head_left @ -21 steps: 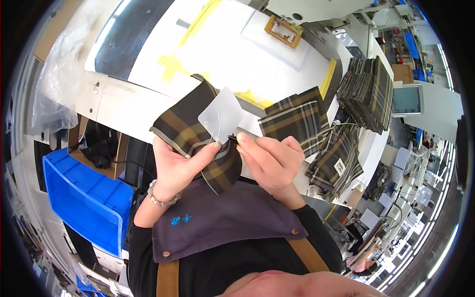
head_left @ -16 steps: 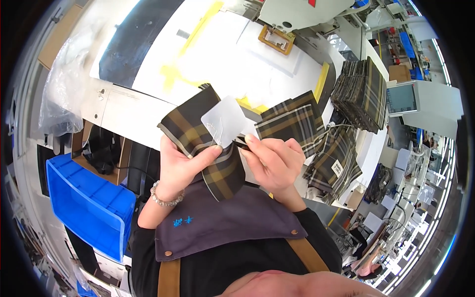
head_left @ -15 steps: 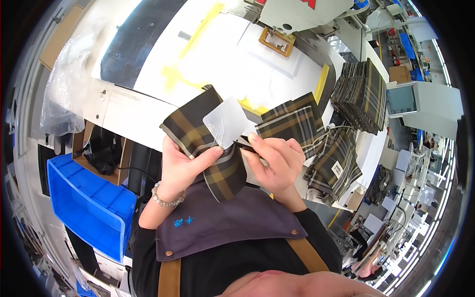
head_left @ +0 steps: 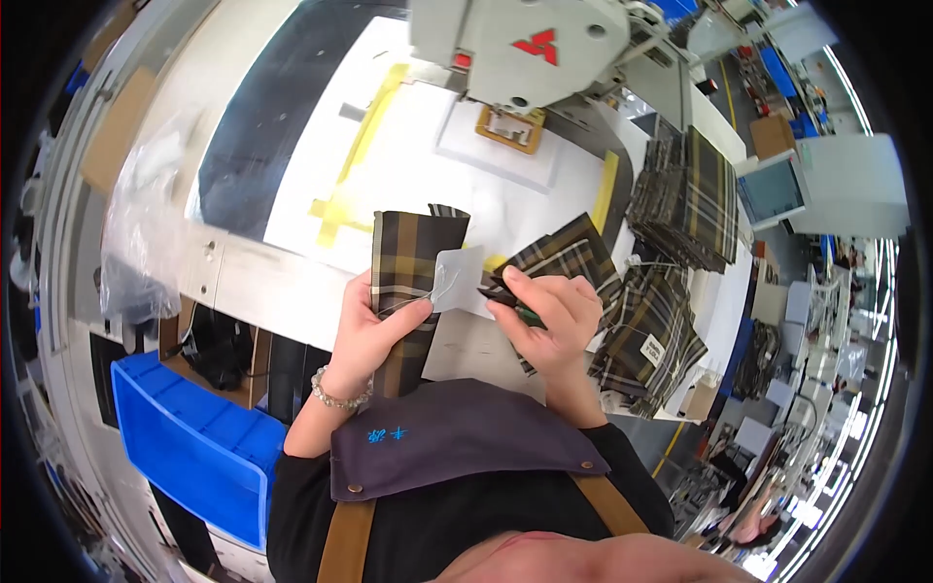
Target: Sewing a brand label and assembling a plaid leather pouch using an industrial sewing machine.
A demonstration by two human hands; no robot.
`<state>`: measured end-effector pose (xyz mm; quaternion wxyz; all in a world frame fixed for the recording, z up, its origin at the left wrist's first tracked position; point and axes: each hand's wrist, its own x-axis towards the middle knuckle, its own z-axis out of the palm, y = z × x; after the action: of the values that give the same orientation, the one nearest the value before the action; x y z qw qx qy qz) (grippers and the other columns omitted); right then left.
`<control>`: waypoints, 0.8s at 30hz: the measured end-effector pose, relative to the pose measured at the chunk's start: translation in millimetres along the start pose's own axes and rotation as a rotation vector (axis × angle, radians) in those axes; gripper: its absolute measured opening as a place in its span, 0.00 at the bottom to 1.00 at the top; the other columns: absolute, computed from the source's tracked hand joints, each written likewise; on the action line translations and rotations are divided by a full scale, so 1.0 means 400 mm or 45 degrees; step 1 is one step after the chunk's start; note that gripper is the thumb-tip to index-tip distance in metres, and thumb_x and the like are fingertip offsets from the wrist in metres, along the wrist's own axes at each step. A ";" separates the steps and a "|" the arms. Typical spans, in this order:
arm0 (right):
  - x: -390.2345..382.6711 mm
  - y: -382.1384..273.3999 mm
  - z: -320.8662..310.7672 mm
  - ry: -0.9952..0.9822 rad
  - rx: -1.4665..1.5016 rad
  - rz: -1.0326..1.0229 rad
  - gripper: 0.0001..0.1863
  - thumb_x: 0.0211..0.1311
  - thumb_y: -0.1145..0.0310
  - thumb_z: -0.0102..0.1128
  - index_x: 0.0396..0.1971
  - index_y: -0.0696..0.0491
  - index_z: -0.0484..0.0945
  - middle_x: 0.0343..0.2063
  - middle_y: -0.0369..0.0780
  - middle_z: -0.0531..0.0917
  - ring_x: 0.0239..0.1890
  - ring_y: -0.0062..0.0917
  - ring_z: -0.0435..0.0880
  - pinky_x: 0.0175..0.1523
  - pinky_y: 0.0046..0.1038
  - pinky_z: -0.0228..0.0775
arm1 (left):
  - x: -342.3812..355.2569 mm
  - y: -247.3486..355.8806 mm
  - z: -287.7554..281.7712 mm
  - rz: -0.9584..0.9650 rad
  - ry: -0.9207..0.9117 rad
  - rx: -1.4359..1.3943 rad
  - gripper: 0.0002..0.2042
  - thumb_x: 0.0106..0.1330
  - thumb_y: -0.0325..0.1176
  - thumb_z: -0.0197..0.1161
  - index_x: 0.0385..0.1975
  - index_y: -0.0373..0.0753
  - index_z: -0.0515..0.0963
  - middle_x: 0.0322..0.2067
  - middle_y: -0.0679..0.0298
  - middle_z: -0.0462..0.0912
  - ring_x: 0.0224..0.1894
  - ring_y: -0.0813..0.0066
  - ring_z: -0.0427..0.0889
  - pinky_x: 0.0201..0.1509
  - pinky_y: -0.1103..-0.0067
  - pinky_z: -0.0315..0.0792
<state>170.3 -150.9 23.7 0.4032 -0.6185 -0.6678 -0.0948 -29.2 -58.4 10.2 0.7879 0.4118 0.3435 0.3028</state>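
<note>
My left hand [head_left: 374, 325] is closed on a folded plaid fabric piece [head_left: 403, 257] in black, brown and white, its thumb pressed on the front. A white rectangular patch [head_left: 459, 279] stands out from the fabric's right side, with loose pale threads at the thumb. Closed round a pair of small dark thread snips [head_left: 494, 293], my right hand [head_left: 554, 319] is just right of the patch, apart from it. The snips' handle is mostly covered by my fingers. Behind that hand lie more folded plaid pieces [head_left: 569, 255].
A sewing machine head [head_left: 530, 49] with a tan frame [head_left: 510, 128] under it stands at the back. Stacked plaid pieces [head_left: 685, 199] and a labelled plaid bundle [head_left: 649, 330] sit right, near a screen [head_left: 773, 189]. A blue bin [head_left: 194, 437] and clear plastic [head_left: 146, 223] are left.
The fabric in my left hand has turned more upright, and its patch now faces sideways. My right hand has drawn the snips away from the threads. The whole view has shifted slightly.
</note>
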 end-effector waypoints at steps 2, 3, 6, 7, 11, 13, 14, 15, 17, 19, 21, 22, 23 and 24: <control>0.015 -0.004 -0.024 0.003 -0.033 0.013 0.23 0.35 0.69 0.79 0.38 0.52 0.82 0.27 0.33 0.85 0.20 0.20 0.78 0.25 0.22 0.55 | 0.029 -0.001 0.006 -0.074 -0.110 0.043 0.13 0.57 0.21 0.66 0.43 0.32 0.78 0.36 0.67 0.83 0.36 0.86 0.79 0.42 0.84 0.74; 0.019 -0.005 -0.034 -0.004 -0.044 0.011 0.24 0.35 0.69 0.79 0.38 0.52 0.82 0.28 0.33 0.85 0.20 0.19 0.78 0.25 0.22 0.54 | 0.042 0.002 0.018 -0.070 -0.143 0.052 0.13 0.57 0.21 0.66 0.43 0.32 0.78 0.36 0.67 0.83 0.36 0.86 0.79 0.42 0.84 0.74; 0.013 -0.003 -0.051 0.060 -0.070 0.036 0.25 0.35 0.68 0.79 0.39 0.52 0.82 0.25 0.32 0.84 0.20 0.18 0.77 0.25 0.22 0.53 | 0.064 0.004 0.048 -0.169 -0.323 0.002 0.13 0.58 0.21 0.65 0.44 0.32 0.78 0.37 0.67 0.84 0.36 0.85 0.79 0.42 0.85 0.74; 0.013 -0.005 -0.060 0.060 -0.056 0.057 0.25 0.36 0.68 0.79 0.40 0.52 0.82 0.25 0.32 0.83 0.19 0.18 0.76 0.25 0.22 0.53 | 0.069 0.010 0.057 -0.183 -0.399 0.040 0.14 0.59 0.21 0.65 0.45 0.32 0.78 0.38 0.66 0.84 0.37 0.85 0.80 0.43 0.84 0.74; -0.025 0.006 -0.063 0.320 0.004 0.057 0.27 0.36 0.66 0.78 0.41 0.55 0.81 0.24 0.34 0.81 0.19 0.23 0.75 0.26 0.24 0.58 | 0.079 0.019 0.094 -0.220 -0.514 0.043 0.14 0.59 0.22 0.65 0.46 0.31 0.77 0.39 0.65 0.84 0.38 0.83 0.81 0.44 0.83 0.75; -0.055 0.035 -0.054 0.413 0.011 0.087 0.27 0.39 0.63 0.78 0.43 0.58 0.81 0.20 0.37 0.76 0.18 0.27 0.71 0.25 0.27 0.60 | 0.076 0.030 0.107 -0.227 -0.487 0.053 0.14 0.60 0.23 0.65 0.46 0.31 0.77 0.38 0.64 0.84 0.37 0.83 0.81 0.43 0.83 0.75; -0.064 0.052 -0.042 0.439 0.041 0.149 0.29 0.39 0.62 0.78 0.44 0.58 0.81 0.19 0.37 0.74 0.18 0.27 0.70 0.25 0.26 0.60 | 0.085 0.026 0.109 -0.213 -0.490 0.095 0.13 0.60 0.23 0.65 0.46 0.31 0.77 0.38 0.64 0.84 0.37 0.82 0.81 0.43 0.83 0.76; -0.066 0.052 -0.031 0.461 0.082 0.212 0.31 0.39 0.61 0.78 0.46 0.59 0.80 0.18 0.37 0.72 0.18 0.26 0.69 0.25 0.26 0.60 | 0.083 0.033 0.106 -0.201 -0.483 0.138 0.13 0.60 0.23 0.65 0.45 0.31 0.78 0.37 0.64 0.84 0.37 0.82 0.82 0.43 0.83 0.76; -0.071 0.051 -0.032 0.470 0.088 0.311 0.35 0.38 0.51 0.77 0.47 0.56 0.80 0.23 0.35 0.80 0.20 0.25 0.74 0.28 0.25 0.65 | 0.085 0.048 0.108 -0.174 -0.469 0.223 0.13 0.60 0.25 0.66 0.44 0.31 0.78 0.37 0.63 0.84 0.37 0.81 0.82 0.43 0.83 0.76; -0.087 0.068 -0.037 0.483 0.145 0.384 0.37 0.40 0.47 0.75 0.50 0.55 0.79 0.22 0.35 0.78 0.20 0.25 0.73 0.28 0.25 0.65 | 0.090 0.060 0.120 -0.189 -0.433 0.226 0.12 0.60 0.25 0.65 0.44 0.31 0.78 0.37 0.63 0.84 0.37 0.81 0.82 0.43 0.83 0.76; -0.086 0.072 -0.040 0.498 0.197 0.423 0.37 0.44 0.45 0.73 0.51 0.55 0.78 0.21 0.35 0.77 0.19 0.24 0.73 0.28 0.25 0.65 | 0.091 0.060 0.121 -0.200 -0.454 0.211 0.12 0.60 0.25 0.65 0.43 0.31 0.79 0.36 0.63 0.85 0.37 0.81 0.82 0.43 0.82 0.76; -0.083 0.076 -0.044 0.506 0.211 0.437 0.36 0.46 0.45 0.71 0.52 0.55 0.78 0.21 0.35 0.77 0.19 0.24 0.72 0.27 0.25 0.65 | 0.092 0.060 0.124 -0.227 -0.457 0.215 0.12 0.60 0.25 0.65 0.43 0.31 0.79 0.36 0.63 0.85 0.36 0.81 0.82 0.43 0.82 0.76; -0.075 0.081 -0.045 0.518 0.226 0.455 0.36 0.48 0.44 0.70 0.52 0.54 0.77 0.21 0.35 0.77 0.19 0.24 0.72 0.27 0.25 0.65 | 0.098 0.061 0.124 -0.258 -0.459 0.223 0.12 0.60 0.25 0.65 0.43 0.31 0.79 0.36 0.63 0.85 0.36 0.81 0.82 0.43 0.82 0.77; -0.064 0.077 -0.051 0.511 0.251 0.447 0.33 0.52 0.46 0.68 0.52 0.54 0.77 0.21 0.35 0.77 0.19 0.24 0.73 0.27 0.25 0.65 | 0.101 0.058 0.127 -0.262 -0.441 0.248 0.12 0.60 0.25 0.65 0.43 0.30 0.79 0.36 0.63 0.85 0.36 0.80 0.82 0.43 0.82 0.77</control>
<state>204.4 -176.1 8.9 0.5958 -0.6513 -0.4633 -0.0788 29.9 -39.0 39.9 0.8184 0.4945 0.2707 0.1111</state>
